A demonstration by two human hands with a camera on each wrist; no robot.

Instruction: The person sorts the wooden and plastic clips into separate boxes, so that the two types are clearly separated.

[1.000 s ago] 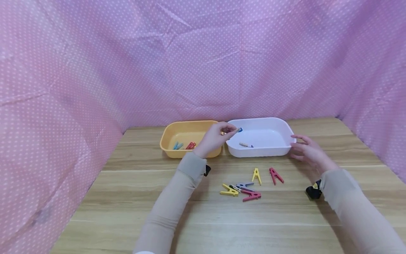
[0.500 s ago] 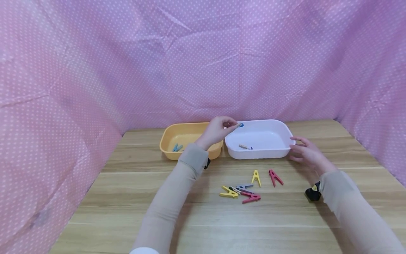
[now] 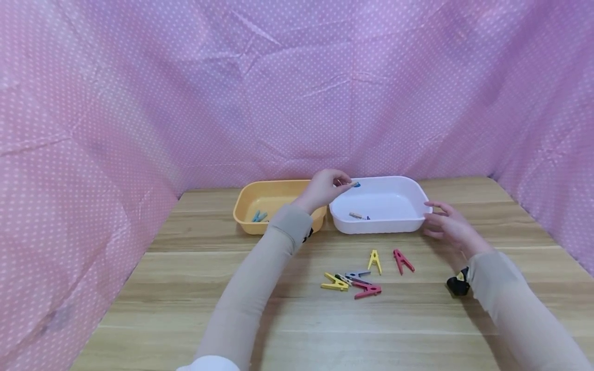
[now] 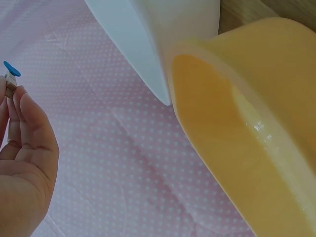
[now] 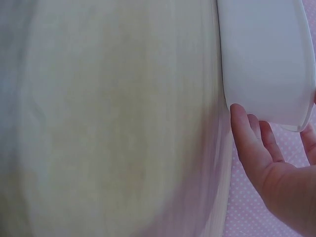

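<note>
My left hand (image 3: 323, 189) pinches a small wooden clothespin (image 3: 355, 184) with a blue piece at its end, above the left end of the white basin (image 3: 382, 225). In the left wrist view, that wooden clothespin (image 4: 12, 79) sits between thumb and fingertips, clear of both basins. My right hand (image 3: 451, 225) touches the right end of the white basin with fairly straight fingers. In the right wrist view its fingertips (image 5: 238, 111) lie along the outer wall. Inside the white basin lies another wooden clothespin (image 3: 356, 215) with a purple bit near it.
Left of the white basin stands a yellow basin (image 3: 250, 226) holding a light blue clothespin (image 3: 259, 216). In front on the wooden table lie yellow (image 3: 375, 261) and red clothespins (image 3: 403, 261), plus a loose cluster of several clothespins (image 3: 357, 277). Pink dotted cloth (image 3: 297, 103) hangs behind.
My left hand has moved slightly forward and right with the wooden clothespin, farther over the white basin. Its arm now covers the red clothespin in the yellow basin. My right hand stays put.
</note>
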